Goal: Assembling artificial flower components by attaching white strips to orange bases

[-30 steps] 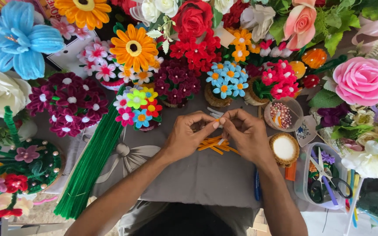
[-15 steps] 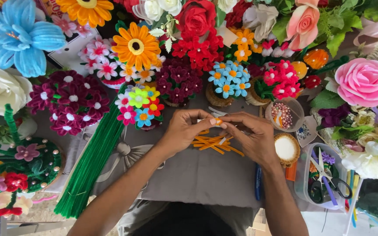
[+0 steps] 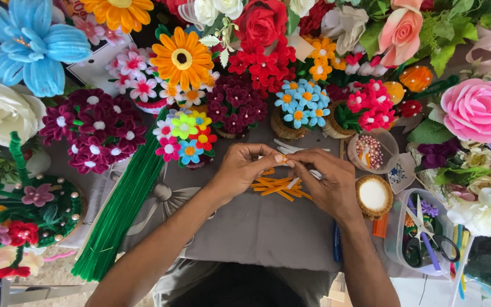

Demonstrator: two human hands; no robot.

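Observation:
My left hand (image 3: 244, 169) and my right hand (image 3: 325, 181) meet at the fingertips over a grey cloth (image 3: 257, 227) on the table. Between thumbs and forefingers they pinch a small orange pipe-cleaner piece (image 3: 283, 160). Just below the fingers lies a loose pile of short orange pipe-cleaner pieces (image 3: 277, 186). A few white pieces (image 3: 286, 148) lie behind the hands.
A thick bundle of green pipe cleaners (image 3: 121, 210) lies left. Pots of small pipe-cleaner flowers (image 3: 184, 136) and big artificial flowers (image 3: 478, 109) crowd the back and sides. A bead bowl (image 3: 369, 151), a round white-filled dish (image 3: 373, 196) and a clear box with scissors (image 3: 421, 236) sit right.
The hands stay together at the same spot; the fingers have shifted slightly while working the small orange piece. The view has crept a little closer.

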